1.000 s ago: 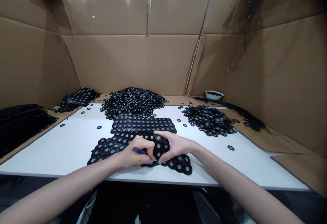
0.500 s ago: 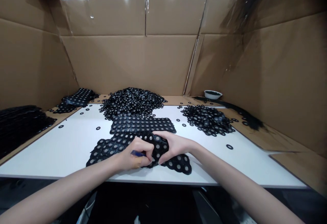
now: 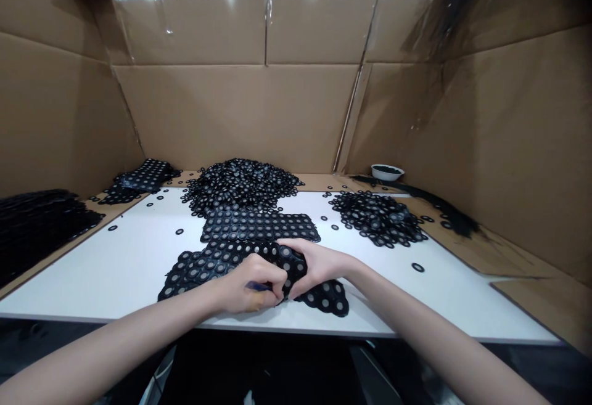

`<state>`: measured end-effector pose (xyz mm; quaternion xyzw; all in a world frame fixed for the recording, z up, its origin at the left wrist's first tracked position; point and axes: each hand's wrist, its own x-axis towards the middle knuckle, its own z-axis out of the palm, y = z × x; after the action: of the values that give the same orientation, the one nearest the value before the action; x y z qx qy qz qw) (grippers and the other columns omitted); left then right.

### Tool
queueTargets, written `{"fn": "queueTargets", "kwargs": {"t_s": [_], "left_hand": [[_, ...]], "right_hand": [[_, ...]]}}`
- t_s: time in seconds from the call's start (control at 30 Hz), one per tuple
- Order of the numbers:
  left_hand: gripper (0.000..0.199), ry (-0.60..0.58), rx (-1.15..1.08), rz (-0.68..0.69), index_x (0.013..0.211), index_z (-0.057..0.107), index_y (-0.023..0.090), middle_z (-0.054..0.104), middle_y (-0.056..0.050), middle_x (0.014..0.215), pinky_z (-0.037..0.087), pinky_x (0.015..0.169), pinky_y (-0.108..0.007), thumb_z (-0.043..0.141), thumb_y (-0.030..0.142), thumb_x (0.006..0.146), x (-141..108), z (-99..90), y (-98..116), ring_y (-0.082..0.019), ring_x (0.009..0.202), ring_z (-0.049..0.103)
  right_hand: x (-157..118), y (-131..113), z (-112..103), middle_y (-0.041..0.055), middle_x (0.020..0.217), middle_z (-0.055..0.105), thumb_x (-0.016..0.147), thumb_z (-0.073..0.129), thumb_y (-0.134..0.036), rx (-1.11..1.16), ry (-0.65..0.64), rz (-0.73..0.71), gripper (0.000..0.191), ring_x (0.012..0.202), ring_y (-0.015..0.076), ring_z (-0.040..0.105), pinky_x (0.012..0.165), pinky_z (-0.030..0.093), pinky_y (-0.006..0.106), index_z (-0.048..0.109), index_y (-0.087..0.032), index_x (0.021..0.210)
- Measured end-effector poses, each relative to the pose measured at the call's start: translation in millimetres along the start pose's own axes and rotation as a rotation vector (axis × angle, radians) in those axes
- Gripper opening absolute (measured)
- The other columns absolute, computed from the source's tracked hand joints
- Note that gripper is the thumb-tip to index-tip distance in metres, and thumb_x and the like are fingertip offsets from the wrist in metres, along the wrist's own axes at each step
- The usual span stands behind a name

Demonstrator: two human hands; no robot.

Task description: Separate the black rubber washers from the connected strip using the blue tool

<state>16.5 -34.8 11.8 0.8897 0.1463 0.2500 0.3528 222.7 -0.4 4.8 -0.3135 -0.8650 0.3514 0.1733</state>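
My left hand (image 3: 250, 285) is closed around a slim blue-handled tool (image 3: 258, 286), its tip hidden by my fingers at the near edge of a black rubber sheet of joined rings (image 3: 287, 263). With thumb and fingers, my right hand (image 3: 319, 263) grips that same sheet, bending it up a little. Similar ring sheeting (image 3: 197, 269) extends to the left under my left forearm; whether it is one piece with the gripped part I cannot tell. Just behind lies another flat ring sheet (image 3: 263, 226).
Behind the sheets rises a big heap of loose black rings (image 3: 243, 183). A smaller ring pile (image 3: 379, 217) lies right, near a white bowl (image 3: 387, 172) and dark stringy scraps (image 3: 444, 214). Stacked sheets (image 3: 37, 226) stand left. Cardboard walls (image 3: 222, 115) surround the white board (image 3: 139, 251).
My left hand has shifted slightly right along the sheet's near edge, and the blue tool has turned further into my fingers. The right hand keeps its grip.
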Motion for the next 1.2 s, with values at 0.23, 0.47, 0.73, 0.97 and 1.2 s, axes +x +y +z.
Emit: {"fn": "queueTargets", "kwargs": {"t_s": [0.23,0.47,0.73,0.97,1.2], "left_hand": [[0.015,0.044,-0.182,-0.128,0.058,0.060,0.011,0.063,-0.003,0.060,0.039,0.055,-0.019,0.061,0.018,0.072,-1.3,0.5,-7.6,-0.011,0.056,0.054],[0.016,0.294,-0.527,-0.253,0.051,0.057,0.011,0.055,0.002,0.053,0.033,0.049,-0.018,0.071,0.012,0.058,0.9,-1.9,-23.1,-0.007,0.049,0.045],[0.012,0.500,-0.358,-0.297,0.057,0.056,0.013,0.054,0.002,0.058,0.036,0.056,-0.021,0.066,0.015,0.062,8.3,-8.0,-23.1,-0.011,0.057,0.049],[0.012,0.488,-0.232,-0.340,0.062,0.055,0.013,0.053,0.002,0.062,0.034,0.057,-0.021,0.064,0.018,0.069,11.3,-6.0,-29.3,-0.011,0.059,0.047],[0.009,0.453,-0.145,-0.328,0.068,0.057,0.013,0.052,0.003,0.066,0.033,0.060,-0.021,0.063,0.018,0.073,13.5,-3.6,-28.1,-0.011,0.062,0.045]], "right_hand": [[-1.0,-5.8,-1.2,0.0060,0.125,0.053,0.047,0.083,-0.044,-0.024,0.005,0.041,0.085,0.115,0.0286,0.049,0.099,0.039,0.036,0.052,-0.020,0.123],[-7.9,-10.1,-19.2,0.0053,0.119,0.055,0.045,0.082,-0.049,-0.096,-0.088,0.124,0.081,0.113,0.0287,0.048,0.097,0.039,0.034,0.055,-0.019,0.115],[-5.2,3.4,-25.7,-0.0012,0.077,0.050,0.080,0.057,-0.052,-0.080,-0.061,-0.001,0.036,0.070,0.0132,0.045,0.063,0.038,0.025,0.054,-0.017,0.087],[1.2,8.2,-14.1,-0.0013,0.068,0.051,0.085,0.054,-0.045,-0.077,0.049,0.052,0.030,0.060,0.0108,0.041,0.054,0.033,0.023,0.058,-0.015,0.080],[1.8,6.3,-12.0,0.0002,0.076,0.056,0.081,0.060,-0.035,-0.099,0.099,0.033,0.019,0.060,0.0110,0.042,0.055,0.035,0.023,0.059,-0.016,0.084]]}}
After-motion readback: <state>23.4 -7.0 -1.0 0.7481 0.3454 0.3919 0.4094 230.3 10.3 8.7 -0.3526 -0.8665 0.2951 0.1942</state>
